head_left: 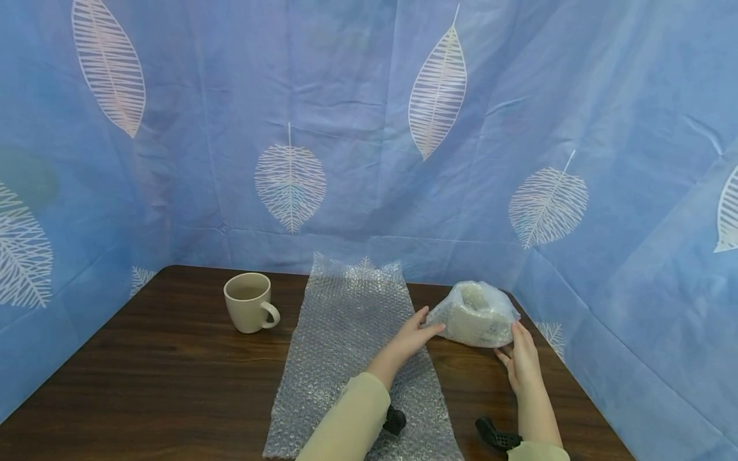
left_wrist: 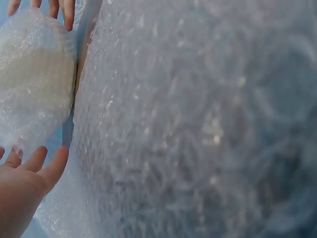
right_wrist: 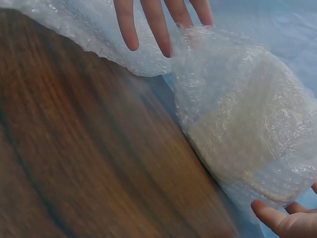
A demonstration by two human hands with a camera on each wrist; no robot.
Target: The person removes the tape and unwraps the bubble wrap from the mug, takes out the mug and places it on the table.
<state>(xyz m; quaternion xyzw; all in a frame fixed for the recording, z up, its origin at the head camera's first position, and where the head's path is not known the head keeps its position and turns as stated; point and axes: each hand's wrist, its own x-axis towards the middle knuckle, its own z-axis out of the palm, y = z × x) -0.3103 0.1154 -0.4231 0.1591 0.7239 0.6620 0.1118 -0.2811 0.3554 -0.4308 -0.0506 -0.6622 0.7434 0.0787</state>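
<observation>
A bubble-wrapped bundle point(head_left: 475, 317) lies at the far right of the table, a pale cream object showing dimly through its layers. My left hand point(head_left: 410, 333) is at the bundle's left end, fingers mostly straight and touching the loose wrap there. Against the opposite end, my right hand point(head_left: 523, 358) has its fingers extended along the side, with the thumb lower down. In the right wrist view the wrapped bundle point(right_wrist: 247, 124) sits between both hands, and straight left fingers point(right_wrist: 154, 22) overlap its upper corner. What exactly is inside is hidden by the wrap.
A long flat sheet of bubble wrap point(head_left: 346, 339) runs down the middle of the dark wooden table point(head_left: 190, 378), under my left forearm. A cream mug point(head_left: 248, 304) stands upright left of it, handle to the right. Blue leaf-print cloth point(head_left: 357, 96) hangs behind and around.
</observation>
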